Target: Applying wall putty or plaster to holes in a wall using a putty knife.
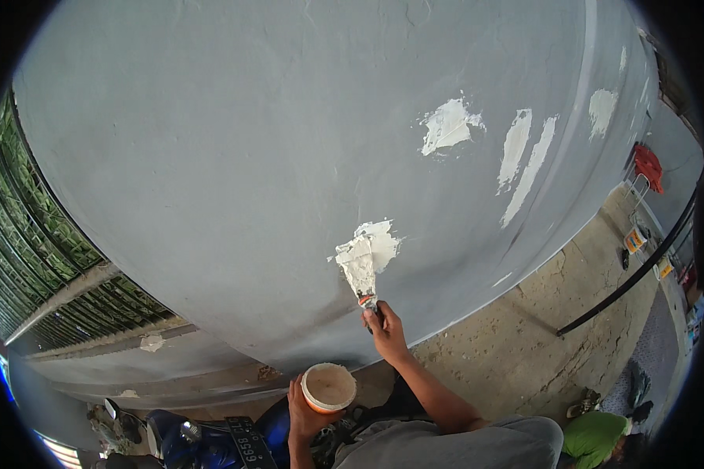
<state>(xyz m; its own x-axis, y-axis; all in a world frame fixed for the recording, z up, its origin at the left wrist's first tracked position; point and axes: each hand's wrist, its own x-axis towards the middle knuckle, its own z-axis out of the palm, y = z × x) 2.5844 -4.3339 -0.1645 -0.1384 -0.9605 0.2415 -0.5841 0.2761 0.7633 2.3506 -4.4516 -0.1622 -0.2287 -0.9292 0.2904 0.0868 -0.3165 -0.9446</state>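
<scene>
The right hand [386,328] is clamped on the handle of a putty knife [359,270], whose filler-coated blade lies flat on the grey wall [235,156] at a fresh white patch [380,241]. The left hand [303,410] grips a small orange tub [328,388] of filler below it. More white patches [449,125] dot the wall to the right, a blue motorbike [203,438] sits under the tub, and a green grille [31,250] is at left

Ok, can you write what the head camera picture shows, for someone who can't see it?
A person's right hand presses a putty knife loaded with white filler against a grey wall, over a fresh white patch. The left hand holds a small orange tub below. More white patches dot the wall to the right.
</scene>
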